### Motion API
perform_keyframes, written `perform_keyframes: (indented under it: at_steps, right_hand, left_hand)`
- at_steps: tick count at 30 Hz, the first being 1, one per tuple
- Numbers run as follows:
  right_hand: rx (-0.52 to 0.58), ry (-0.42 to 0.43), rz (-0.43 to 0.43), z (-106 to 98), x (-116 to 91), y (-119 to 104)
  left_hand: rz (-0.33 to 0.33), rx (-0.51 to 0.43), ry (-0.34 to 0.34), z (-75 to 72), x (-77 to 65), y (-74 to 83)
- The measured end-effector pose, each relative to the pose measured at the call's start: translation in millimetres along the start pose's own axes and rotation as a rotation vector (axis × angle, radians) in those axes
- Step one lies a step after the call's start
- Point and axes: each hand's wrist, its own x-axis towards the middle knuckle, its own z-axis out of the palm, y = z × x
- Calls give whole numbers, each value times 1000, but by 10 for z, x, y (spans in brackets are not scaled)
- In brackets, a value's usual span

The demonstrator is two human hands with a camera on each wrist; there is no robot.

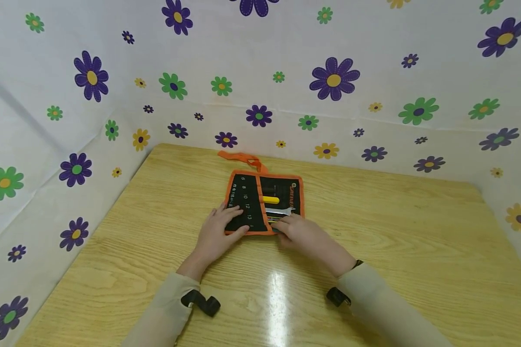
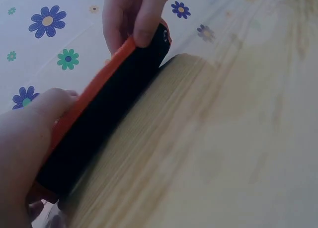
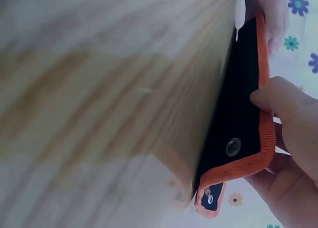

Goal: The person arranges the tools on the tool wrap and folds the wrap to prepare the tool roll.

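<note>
A black tool roll [image 1: 248, 205] with orange edging lies unfolded on the table, with size numbers printed on its left flap. My left hand [image 1: 217, 229] rests on that flap, fingers and thumb spread. At the lower right, my right hand [image 1: 301, 233] pinches the near edge of the roll, its thumb on the black outer face in the right wrist view; some fingertips are hidden. A yellow handle [image 1: 271, 200] and an open-end wrench [image 1: 280, 211] poke out of the pockets above my right fingers. Other tools beneath them are partly covered.
An orange strap [image 1: 239, 157] trails from the roll's far edge toward the back of the wooden table [image 1: 395, 241]. A white flower-printed cloth [image 1: 295, 43] hangs behind and at both sides. A metal eyelet [image 3: 233, 147] sits near the roll's corner.
</note>
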Motion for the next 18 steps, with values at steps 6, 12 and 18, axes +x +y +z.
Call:
perform_keyframes:
  at_steps: [6,12,18]
  right_hand:
    - [138,31,115,-6,23,41]
    - [213,95,198,-1,67,86]
    - [80,137,282,14,143,110]
  left_hand:
    - [117,-112,256,-11,8,-6]
    - [295,-39,458,-39,35,-4]
    - [302,56,413,-45,23,12]
